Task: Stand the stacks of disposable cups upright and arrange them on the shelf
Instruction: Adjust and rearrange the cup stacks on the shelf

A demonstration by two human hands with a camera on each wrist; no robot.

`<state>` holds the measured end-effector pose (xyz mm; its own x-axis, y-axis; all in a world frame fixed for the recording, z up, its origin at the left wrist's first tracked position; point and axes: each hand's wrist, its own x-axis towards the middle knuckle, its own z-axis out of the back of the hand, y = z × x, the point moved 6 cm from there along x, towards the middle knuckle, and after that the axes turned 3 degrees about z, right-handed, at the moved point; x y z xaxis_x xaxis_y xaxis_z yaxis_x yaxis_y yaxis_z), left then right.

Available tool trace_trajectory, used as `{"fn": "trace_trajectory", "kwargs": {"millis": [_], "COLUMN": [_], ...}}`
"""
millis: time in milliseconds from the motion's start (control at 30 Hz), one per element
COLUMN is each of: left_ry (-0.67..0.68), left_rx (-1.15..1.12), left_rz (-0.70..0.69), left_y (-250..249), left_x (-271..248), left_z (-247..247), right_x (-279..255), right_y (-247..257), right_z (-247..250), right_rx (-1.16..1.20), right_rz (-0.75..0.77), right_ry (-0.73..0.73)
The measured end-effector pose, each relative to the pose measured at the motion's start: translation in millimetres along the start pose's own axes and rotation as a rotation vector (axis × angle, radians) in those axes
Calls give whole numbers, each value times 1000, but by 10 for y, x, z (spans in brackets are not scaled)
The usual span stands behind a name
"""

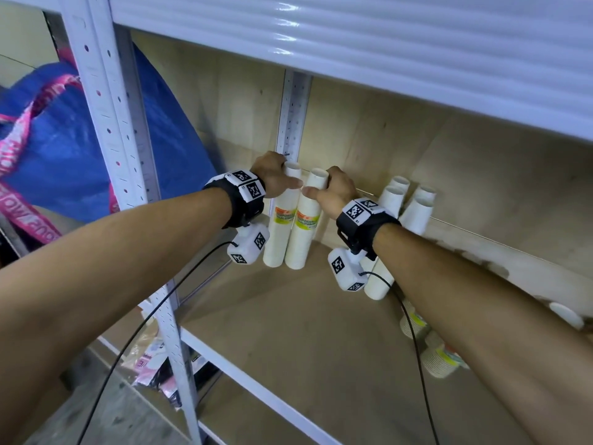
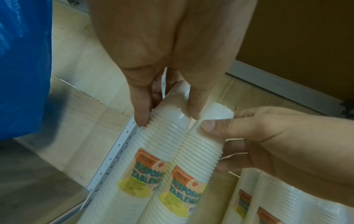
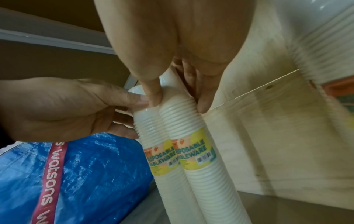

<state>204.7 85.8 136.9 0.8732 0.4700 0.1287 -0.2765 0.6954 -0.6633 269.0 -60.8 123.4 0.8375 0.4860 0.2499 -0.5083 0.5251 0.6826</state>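
Observation:
Two white stacks of disposable cups with orange-yellow labels stand upright side by side in the shelf's back left corner. My left hand (image 1: 287, 176) grips the top of the left stack (image 1: 279, 226), thumb and fingers curled round it (image 2: 153, 151). Round the top of the right stack (image 1: 304, 229) curls my right hand (image 1: 322, 187); the right wrist view shows its fingers on that stack (image 3: 199, 174). The two stacks touch along their sides. Several more stacks (image 1: 414, 207) stand upright behind my right wrist.
Other cup stacks (image 1: 439, 361) lie on their sides on the wooden shelf board (image 1: 288, 342), partly hidden under my right forearm. A blue bag (image 1: 64, 139) sits left of the white post (image 1: 128, 149). The upper shelf (image 1: 385, 43) hangs low overhead.

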Motion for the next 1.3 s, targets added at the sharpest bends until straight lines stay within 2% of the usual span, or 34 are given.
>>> {"fn": "trace_trajectory", "kwargs": {"millis": [367, 800, 1300], "left_ry": [87, 193, 219], "left_rx": [-53, -77, -58], "left_rz": [-128, -305, -355], "left_y": [-509, -1213, -1399], "left_x": [-301, -596, -542], "left_z": [-32, -518, -939], "right_x": [-537, -1116, -1215], "right_y": [19, -316, -657], "right_z": [556, 1290, 1403], "right_rx": [-13, -47, -49], "right_rz": [-25, -102, -192], "right_ry": [-89, -236, -281]}}
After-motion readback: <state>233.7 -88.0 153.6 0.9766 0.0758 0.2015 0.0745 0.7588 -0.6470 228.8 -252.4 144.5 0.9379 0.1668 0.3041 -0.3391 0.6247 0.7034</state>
